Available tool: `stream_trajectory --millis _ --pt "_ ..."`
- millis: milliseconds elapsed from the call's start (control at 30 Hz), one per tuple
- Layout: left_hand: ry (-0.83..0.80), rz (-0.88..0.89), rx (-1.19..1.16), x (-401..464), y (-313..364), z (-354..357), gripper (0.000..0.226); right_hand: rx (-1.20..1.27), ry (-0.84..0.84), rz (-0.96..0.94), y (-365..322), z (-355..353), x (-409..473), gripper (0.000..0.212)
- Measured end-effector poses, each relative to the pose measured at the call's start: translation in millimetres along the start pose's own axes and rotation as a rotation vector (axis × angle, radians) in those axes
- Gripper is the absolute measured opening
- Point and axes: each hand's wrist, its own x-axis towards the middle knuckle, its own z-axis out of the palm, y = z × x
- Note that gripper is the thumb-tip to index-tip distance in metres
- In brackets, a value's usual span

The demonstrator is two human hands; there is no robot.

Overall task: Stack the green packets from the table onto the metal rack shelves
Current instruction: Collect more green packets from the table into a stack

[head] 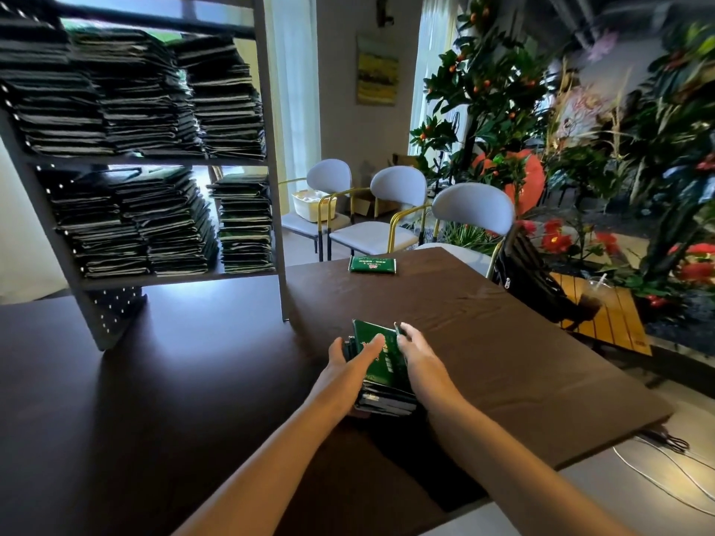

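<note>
The left hand [350,359] and right hand [416,355] clasp a stack of green packets [381,375] from either side, the left thumb pressing the glossy top packet. The flat, foil-like stack rests on the dark wood-grain tabletop [483,342]. One lone packet [372,264] lies at the far edge. On the left, a grey metal rack [271,164] holds tall packet piles; pale chairs [398,210] and plants stand beyond.

Showing dk green packets [381,357] w/ gold print; single green packet [372,263] w/ white text. Sitting on dk brown woodgrain table [483,342]. Displaying grey rack [271,148] w/ white-dotted side panel; pale grey chairs [474,206], gold frames.
</note>
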Motion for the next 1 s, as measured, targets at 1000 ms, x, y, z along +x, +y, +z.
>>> stream_trajectory --millis 1000 --pt "-0.139 0.341 -0.078 9.9 -23.9 -3.6 0.096 0.658 -0.158 -0.264 12.2 9.1 -5.9 0.098"
